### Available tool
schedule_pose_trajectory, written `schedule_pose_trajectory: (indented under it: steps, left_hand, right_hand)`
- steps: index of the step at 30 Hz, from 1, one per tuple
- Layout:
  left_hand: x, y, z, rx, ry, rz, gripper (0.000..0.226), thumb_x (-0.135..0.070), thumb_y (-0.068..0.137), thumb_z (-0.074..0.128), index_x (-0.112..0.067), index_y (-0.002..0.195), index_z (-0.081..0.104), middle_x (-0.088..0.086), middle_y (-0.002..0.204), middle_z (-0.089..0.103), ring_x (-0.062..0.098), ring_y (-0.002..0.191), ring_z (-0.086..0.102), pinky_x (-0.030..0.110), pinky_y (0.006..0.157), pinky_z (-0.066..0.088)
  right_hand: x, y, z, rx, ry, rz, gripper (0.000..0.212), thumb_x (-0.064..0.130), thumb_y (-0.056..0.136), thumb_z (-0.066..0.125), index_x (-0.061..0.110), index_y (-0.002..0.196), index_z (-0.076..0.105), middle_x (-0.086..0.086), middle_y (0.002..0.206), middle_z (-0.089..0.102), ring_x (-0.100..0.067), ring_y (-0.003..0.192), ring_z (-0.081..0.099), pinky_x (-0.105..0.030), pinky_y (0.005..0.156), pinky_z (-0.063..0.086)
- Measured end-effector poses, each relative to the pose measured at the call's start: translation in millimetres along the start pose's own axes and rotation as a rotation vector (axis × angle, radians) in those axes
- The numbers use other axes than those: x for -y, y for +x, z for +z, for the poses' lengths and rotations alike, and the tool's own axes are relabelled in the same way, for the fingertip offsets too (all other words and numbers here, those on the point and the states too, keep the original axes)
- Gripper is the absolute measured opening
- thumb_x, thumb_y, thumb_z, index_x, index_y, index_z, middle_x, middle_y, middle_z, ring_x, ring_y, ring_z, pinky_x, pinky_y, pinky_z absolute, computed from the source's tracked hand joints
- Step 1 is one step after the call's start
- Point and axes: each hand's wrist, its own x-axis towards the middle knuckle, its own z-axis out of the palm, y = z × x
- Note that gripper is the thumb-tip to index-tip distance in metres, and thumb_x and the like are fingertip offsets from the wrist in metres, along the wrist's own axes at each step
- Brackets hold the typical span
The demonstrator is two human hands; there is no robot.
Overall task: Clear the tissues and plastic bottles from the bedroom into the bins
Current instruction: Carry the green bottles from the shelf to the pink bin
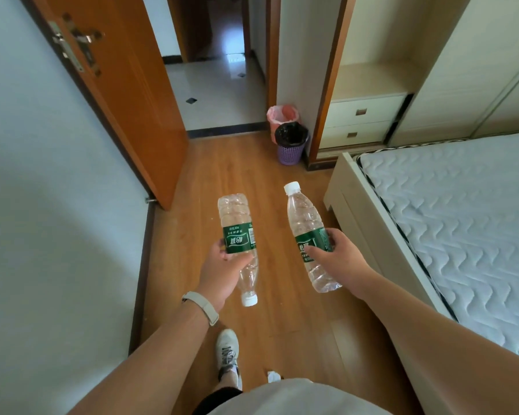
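Observation:
My left hand grips a clear plastic bottle with a green label, held upside down so its white cap points toward me. My right hand holds a second clear bottle of the same kind, cap pointing away. Both bottles are out in front of me above the wooden floor. Ahead by the wall stand two bins: a purple basket with a black liner and, just behind it, a pink bin with a pink liner. A crumpled white tissue lies on the floor by my feet.
An orange door stands open on the left, with a tiled hallway beyond. A bed with a bare white mattress fills the right side. A cream cabinet with drawers stands behind the bins. Wooden floor runs between the wall and the bed.

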Motion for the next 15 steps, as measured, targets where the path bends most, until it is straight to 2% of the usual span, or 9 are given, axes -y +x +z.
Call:
schedule_pose_trajectory:
  steps: [3, 5, 9, 15]
  left_hand:
    - [-28.7, 55.3, -41.7, 0.004, -0.018, 0.028, 0.045, -0.025, 0.08, 0.076, -0.033, 0.116, 0.05, -0.007, 0.1, 0.07, 0.009, 0.083, 0.07, 0.026, 0.066, 0.051]
    - [-42.7, 90.5, -68.8, 0.006, -0.025, 0.035, 0.048, -0.024, 0.08, 0.075, -0.032, 0.119, 0.049, -0.007, 0.1, 0.069, 0.008, 0.083, 0.07, 0.024, 0.064, 0.05]
    - [-64.6, 157.4, -108.2, 0.047, -0.007, 0.033, 0.057, -0.026, 0.08, 0.077, -0.028, 0.128, 0.046, -0.006, 0.104, 0.07, 0.009, 0.085, 0.07, 0.024, 0.064, 0.052]
    - [-94.9, 231.8, -121.9, 0.095, 0.021, 0.047, 0.054, -0.024, 0.079, 0.075, -0.027, 0.125, 0.049, -0.006, 0.104, 0.069, 0.01, 0.086, 0.07, 0.029, 0.068, 0.052]
  right_hand:
    - [43.6, 44.3, 34.3, -0.017, -0.011, 0.004, 0.052, 0.044, 0.081, 0.071, 0.028, 0.125, 0.048, 0.014, 0.098, 0.062, -0.007, 0.084, 0.064, -0.023, 0.067, 0.051]
    - [72.5, 70.6, 56.1, -0.018, -0.022, 0.0, 0.055, 0.044, 0.081, 0.071, 0.027, 0.128, 0.047, 0.014, 0.1, 0.062, -0.006, 0.085, 0.064, -0.024, 0.069, 0.052]
    - [118.0, 115.8, 89.8, -0.086, -0.03, -0.013, 0.057, 0.044, 0.08, 0.071, 0.027, 0.129, 0.048, 0.016, 0.098, 0.062, -0.004, 0.084, 0.064, -0.026, 0.072, 0.054]
    - [150.1, 167.2, 99.1, -0.126, -0.058, 0.014, 0.051, 0.043, 0.08, 0.07, 0.027, 0.124, 0.049, 0.014, 0.096, 0.063, -0.004, 0.083, 0.064, -0.025, 0.071, 0.053]
